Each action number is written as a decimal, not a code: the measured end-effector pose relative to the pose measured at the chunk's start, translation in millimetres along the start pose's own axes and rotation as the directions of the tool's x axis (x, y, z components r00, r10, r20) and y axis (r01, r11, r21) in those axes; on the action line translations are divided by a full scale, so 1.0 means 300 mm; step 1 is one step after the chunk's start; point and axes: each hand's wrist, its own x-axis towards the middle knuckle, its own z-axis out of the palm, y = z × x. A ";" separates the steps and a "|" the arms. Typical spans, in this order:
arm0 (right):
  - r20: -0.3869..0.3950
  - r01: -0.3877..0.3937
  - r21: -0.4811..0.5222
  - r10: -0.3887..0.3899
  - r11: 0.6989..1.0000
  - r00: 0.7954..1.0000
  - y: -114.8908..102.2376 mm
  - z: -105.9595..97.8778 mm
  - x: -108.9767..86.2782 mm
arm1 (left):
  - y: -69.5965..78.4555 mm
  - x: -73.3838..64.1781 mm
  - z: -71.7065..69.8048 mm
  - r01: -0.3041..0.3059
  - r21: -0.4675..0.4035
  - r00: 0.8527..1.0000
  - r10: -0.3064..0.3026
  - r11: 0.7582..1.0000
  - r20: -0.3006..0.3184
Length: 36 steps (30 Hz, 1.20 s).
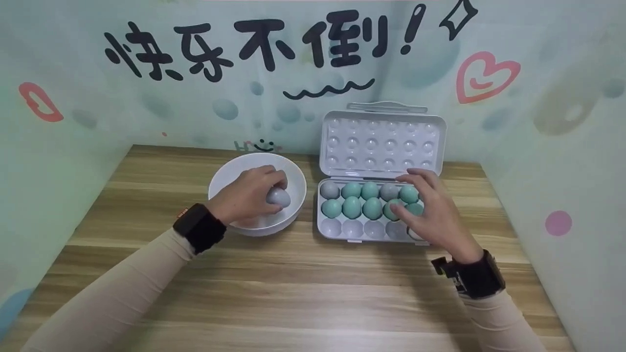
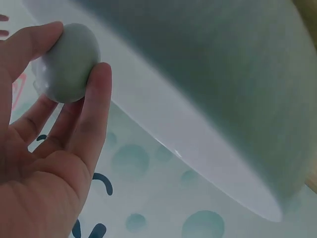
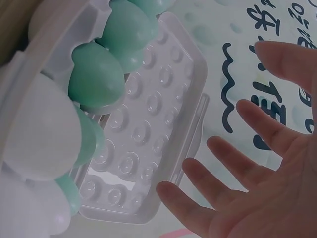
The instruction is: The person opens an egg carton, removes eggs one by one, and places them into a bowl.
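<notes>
My left hand (image 1: 248, 194) is over the white bowl (image 1: 300, 182), pinching a pale egg (image 1: 279, 197) between thumb and fingers. In the left wrist view the egg (image 2: 70, 63) stands clear of the fingertips, with the bowl's wall beside it. At the right end of the egg box (image 1: 384, 113), my right hand (image 1: 440, 219) hovers with fingers spread, holding nothing. Green eggs (image 1: 372, 208) and a few greyish ones sit in the two far rows. A whitish egg (image 1: 414, 233) in the near row is partly hidden by the right hand.
The box's dimpled lid (image 1: 381, 142) stands open against the back of the wooden table (image 1: 313, 298). A printed cloth (image 1: 161, 107) hangs behind and along both sides. In the right wrist view, white eggs (image 3: 42, 126) are close in front of the camera.
</notes>
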 end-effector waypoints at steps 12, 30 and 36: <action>0.028 0.007 -0.015 -0.007 1.000 1.000 0.012 -0.004 -0.008 | -0.019 -0.024 0.013 0.039 0.020 0.987 -0.042 0.999 0.156; 0.033 0.011 -0.017 -0.010 1.000 0.999 0.017 -0.003 -0.007 | -0.030 -0.028 0.034 -0.006 0.069 0.976 -0.010 0.998 0.216; 0.039 0.013 -0.011 -0.013 1.000 0.999 0.017 -0.006 -0.009 | -0.030 -0.037 0.041 -0.038 0.063 0.985 0.027 0.997 0.170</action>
